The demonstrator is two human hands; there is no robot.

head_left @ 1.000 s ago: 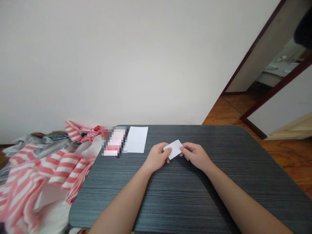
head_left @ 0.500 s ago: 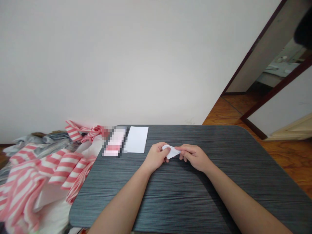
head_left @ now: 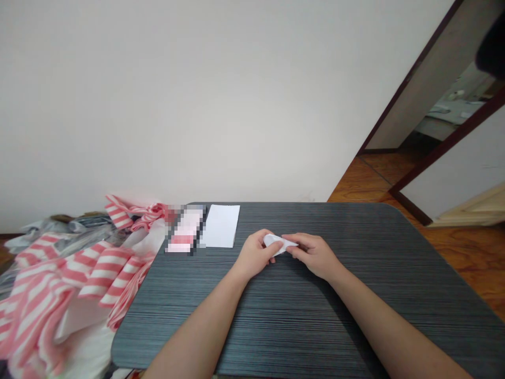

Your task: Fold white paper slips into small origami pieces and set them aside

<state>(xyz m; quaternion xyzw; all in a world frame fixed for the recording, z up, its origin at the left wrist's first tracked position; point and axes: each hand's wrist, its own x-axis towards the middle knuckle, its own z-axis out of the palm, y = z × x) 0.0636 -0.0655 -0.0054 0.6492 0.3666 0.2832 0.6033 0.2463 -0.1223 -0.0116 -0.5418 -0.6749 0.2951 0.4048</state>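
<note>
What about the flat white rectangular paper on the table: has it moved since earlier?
No: the flat white rectangular paper sits as before by the far edge of the dark striped tabletop.

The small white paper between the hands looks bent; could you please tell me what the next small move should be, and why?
Perhaps press the bend in the small white paper flatter with the right hand, the left hand steadying it: the paper looks curved rather than flat, and both hands hold it.
</note>
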